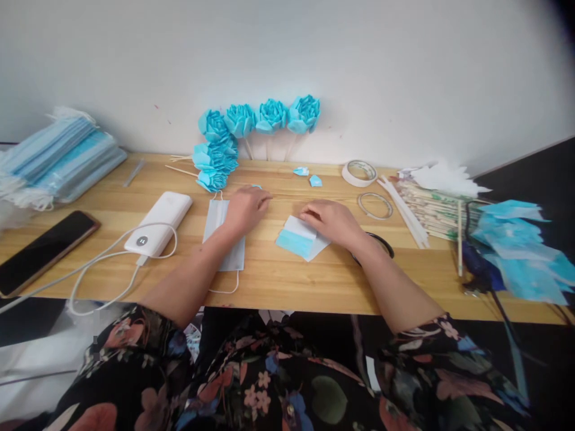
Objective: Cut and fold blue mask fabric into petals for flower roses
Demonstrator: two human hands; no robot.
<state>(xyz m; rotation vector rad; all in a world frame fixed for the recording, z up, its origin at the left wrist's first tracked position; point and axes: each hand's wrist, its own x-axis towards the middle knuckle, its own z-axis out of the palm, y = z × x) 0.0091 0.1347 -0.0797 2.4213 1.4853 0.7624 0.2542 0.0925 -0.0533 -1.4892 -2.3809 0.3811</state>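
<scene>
My left hand (247, 209) is closed above the far end of a flat face mask (211, 224), fingers curled and pointing right. A sliver of blue material shows just behind its knuckles; whether the fingers hold anything is hidden. My right hand (331, 220) has its bent fingers on the upper edge of some cut blue and white mask fabric pieces (296, 238), which lie overlapped on the table. Beyond both hands lie two small blue scraps, one a folded bit (300, 171) and the other a petal-shaped piece (315, 181).
Blue fabric flowers (272, 115) on sticks lean on the wall. A mask stack (67, 158), phone (49, 251) and cabled power bank (159, 224) are left. Rightward are a tape roll (359, 173), wire coil (375, 206), wrapped sticks (431, 209), a glue gun (483, 263) and blue fabric (525, 251).
</scene>
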